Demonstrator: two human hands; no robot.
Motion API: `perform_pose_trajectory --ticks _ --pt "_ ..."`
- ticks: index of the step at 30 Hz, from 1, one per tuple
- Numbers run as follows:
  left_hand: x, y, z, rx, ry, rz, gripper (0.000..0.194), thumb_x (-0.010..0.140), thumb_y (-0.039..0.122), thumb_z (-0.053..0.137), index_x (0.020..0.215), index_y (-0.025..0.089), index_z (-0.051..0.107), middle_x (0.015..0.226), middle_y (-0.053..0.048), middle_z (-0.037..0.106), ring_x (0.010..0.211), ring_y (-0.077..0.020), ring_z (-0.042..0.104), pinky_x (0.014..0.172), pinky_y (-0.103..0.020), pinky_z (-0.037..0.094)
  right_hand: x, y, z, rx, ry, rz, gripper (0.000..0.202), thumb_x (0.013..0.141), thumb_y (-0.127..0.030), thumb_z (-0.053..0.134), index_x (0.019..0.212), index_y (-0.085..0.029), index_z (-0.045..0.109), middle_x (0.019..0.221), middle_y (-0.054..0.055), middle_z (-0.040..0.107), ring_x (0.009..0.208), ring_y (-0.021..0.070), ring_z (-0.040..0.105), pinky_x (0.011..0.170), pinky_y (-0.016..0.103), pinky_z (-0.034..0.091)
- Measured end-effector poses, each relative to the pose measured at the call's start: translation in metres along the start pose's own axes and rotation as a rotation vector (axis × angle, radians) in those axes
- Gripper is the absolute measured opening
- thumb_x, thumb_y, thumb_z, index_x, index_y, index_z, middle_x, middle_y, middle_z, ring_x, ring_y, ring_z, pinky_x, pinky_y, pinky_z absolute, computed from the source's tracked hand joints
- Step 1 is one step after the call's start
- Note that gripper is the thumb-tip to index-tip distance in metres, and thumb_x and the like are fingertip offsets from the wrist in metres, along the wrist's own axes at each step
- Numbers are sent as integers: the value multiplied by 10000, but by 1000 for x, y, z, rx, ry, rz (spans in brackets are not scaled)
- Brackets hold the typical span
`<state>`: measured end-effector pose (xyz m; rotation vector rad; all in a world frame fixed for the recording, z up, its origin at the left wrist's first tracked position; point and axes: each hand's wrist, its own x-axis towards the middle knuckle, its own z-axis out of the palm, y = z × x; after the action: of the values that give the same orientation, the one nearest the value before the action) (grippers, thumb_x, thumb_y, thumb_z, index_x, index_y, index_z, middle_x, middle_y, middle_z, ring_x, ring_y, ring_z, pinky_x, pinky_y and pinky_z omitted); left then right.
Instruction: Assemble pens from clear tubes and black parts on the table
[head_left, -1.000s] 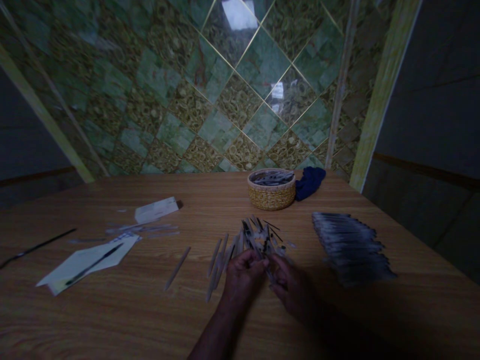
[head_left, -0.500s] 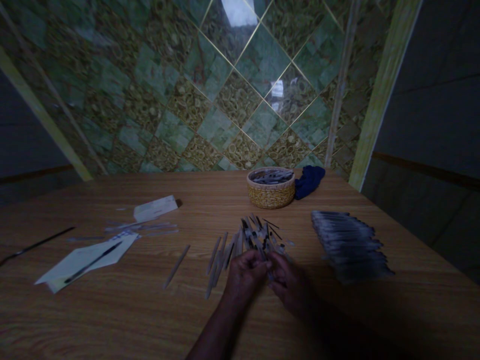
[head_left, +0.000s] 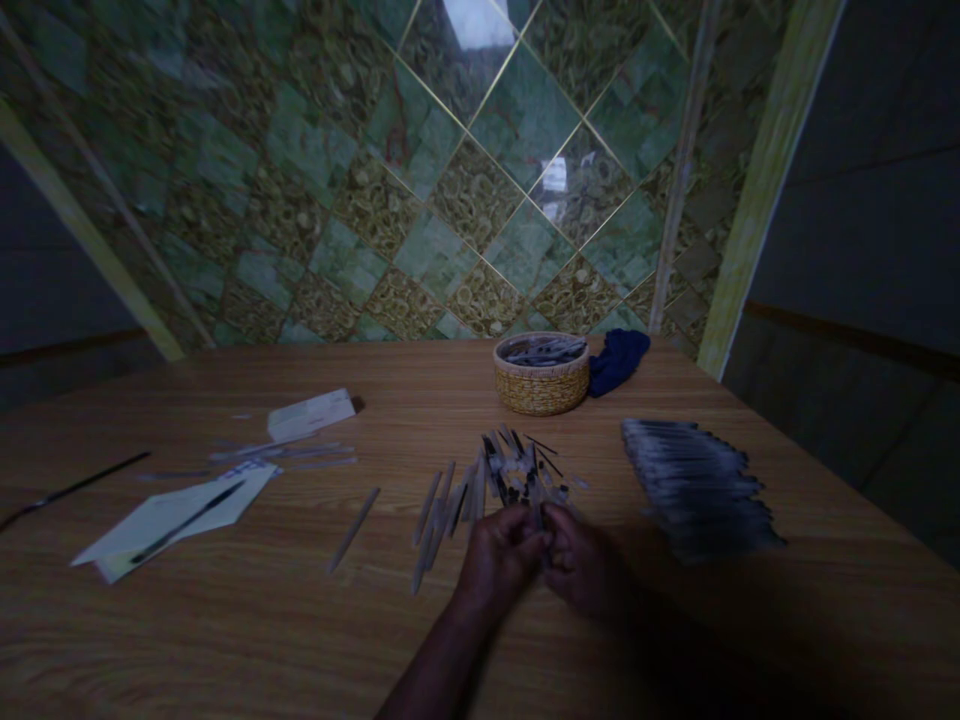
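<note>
My left hand and my right hand meet low in the middle of the view, fingers closed. Between their fingertips is a thin pale stick-like piece, too dim to name. Just beyond them lies a loose pile of slim pale and dark pieces. More pale sticks lie left of my left hand, and a single one sits farther left. On the right, a neat stack of thin translucent, dark-tipped sticks rests on the table.
A wicker basket full of similar sticks stands at the back, beside a dark blue cloth. At left are a white box, clear strips, an unfolded paper with a dark pen on it, and a black rod.
Both hands have shifted slightly to the right, still together. The piece between their fingers now points more upright. Other things lie as before.
</note>
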<state>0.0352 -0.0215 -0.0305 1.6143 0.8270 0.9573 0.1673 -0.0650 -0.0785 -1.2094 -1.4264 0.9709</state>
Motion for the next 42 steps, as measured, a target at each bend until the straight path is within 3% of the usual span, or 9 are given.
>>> perform_pose_trajectory --ticks 4,9,13,19,28,34,42 --pt "-1 5 1 6 -10 -1 181 644 204 655 544 173 507 563 24 453 577 -132 430 529 -218 337 5 -9 -15 164 -26 83 551 658 -225 614 1188 -199 468 815 23 598 619 143 597 454 218 444" --pt "-2 8 3 20 10 12 195 629 243 685 529 169 534 559 19 472 589 -136 432 538 -216 337 7 -32 -24 105 72 -73 358 720 -303 601 1054 -184 553 726 0 566 555 103 527 484 218 418" --pt "-1 1 5 -37 -54 11 111 642 222 665 603 157 584 609 9 521 624 -144 468 574 -222 364 12 -55 -20 58 167 -134 300 750 -312 590 1015 -172 573 682 -10 540 542 105 525 481 211 414" --pt "-3 2 5 45 -40 60 166 634 174 604 541 162 467 568 36 420 575 -109 377 524 -214 301 20 -77 -20 -128 172 -237 167 851 -301 466 872 -179 578 588 -30 537 474 89 503 457 186 380" --pt "-6 9 5 20 -117 59 206 627 208 595 548 174 408 579 39 383 572 -100 341 517 -218 277 11 -79 -19 -478 256 -396 185 872 -242 410 786 -194 566 564 -22 588 451 86 542 475 172 369" --pt "-8 16 1 87 -147 118 187 655 231 575 553 170 431 583 32 407 578 -104 359 536 -221 292 8 -78 -16 -527 280 -420 213 876 -252 386 786 -194 570 583 -8 631 473 94 579 492 168 388" --pt "-5 8 0 102 -159 102 199 669 230 564 568 180 400 597 38 374 591 -107 343 537 -216 286 14 -72 -14 -556 293 -443 226 882 -248 376 805 -181 577 601 2 631 464 90 564 483 172 377"
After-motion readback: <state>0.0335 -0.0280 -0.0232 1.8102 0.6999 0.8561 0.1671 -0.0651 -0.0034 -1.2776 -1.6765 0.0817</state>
